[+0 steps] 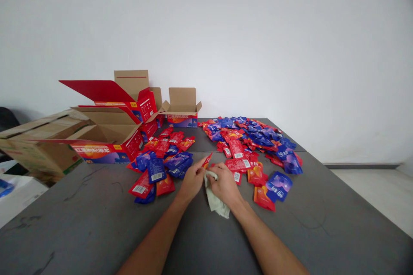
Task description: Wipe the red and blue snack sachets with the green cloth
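Note:
Near the middle of the dark table, my left hand (192, 179) is closed on a red sachet (207, 161), whose top edge sticks up past the fingers. Right beside it, my right hand (223, 182) grips a pale cloth (215, 202) that hangs down below the fingers onto the table. Most of the held sachet is hidden by the two hands. To the left lies a loose group of red and blue sachets (156, 170). On the right, more sachets (237, 149) spread back into a large heap (254, 132).
Open red cartons (106, 154) with raised flaps stand at the left, and a smaller open carton (182, 119) stands at the back. A brown cardboard box (54, 154) is beyond the table's left edge. The white wall (290, 51) rises behind the table (97, 232).

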Action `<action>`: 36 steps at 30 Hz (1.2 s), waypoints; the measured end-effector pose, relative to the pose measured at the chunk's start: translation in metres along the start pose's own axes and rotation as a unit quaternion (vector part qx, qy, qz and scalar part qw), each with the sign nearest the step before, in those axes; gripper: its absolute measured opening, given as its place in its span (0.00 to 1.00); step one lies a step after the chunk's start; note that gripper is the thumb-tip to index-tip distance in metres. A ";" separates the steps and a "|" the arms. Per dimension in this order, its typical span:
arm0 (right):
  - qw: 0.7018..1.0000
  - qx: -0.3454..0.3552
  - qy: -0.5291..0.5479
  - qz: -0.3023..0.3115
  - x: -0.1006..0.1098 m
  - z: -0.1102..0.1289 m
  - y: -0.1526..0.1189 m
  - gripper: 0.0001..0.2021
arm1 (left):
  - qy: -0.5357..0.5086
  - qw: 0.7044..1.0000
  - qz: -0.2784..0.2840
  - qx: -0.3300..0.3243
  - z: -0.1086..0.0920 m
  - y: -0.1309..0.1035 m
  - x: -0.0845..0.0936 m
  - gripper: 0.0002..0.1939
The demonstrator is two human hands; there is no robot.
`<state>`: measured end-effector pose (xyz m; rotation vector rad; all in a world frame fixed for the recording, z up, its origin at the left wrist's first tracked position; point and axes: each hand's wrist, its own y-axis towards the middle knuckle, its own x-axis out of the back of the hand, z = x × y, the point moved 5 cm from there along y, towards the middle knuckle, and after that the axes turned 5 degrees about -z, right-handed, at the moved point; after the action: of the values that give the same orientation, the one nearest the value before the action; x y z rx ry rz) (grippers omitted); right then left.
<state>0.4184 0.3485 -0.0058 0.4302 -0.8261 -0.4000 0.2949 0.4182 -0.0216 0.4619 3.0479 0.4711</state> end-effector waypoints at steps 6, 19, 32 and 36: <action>0.982 -0.089 -0.137 -0.093 0.023 -0.041 0.004 0.06 | 0.337 0.936 -0.074 -0.071 0.002 0.006 0.024 0.27; 0.970 -0.103 -0.215 0.051 0.005 -0.049 -0.003 0.10 | 0.613 0.777 -0.129 -0.058 0.010 -0.001 0.034 0.17; 0.983 0.004 -0.086 0.163 -0.004 -0.011 -0.002 0.10 | 0.351 0.933 0.071 -0.045 0.022 -0.008 -0.008 0.19; 0.984 0.012 -0.073 0.163 -0.003 -0.006 -0.001 0.11 | 0.322 0.944 0.065 -0.043 0.023 -0.006 -0.006 0.22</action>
<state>0.4213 0.3508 -0.0119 0.2824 -1.0268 -0.1188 0.3005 0.4175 -0.0451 0.6082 3.6003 0.9207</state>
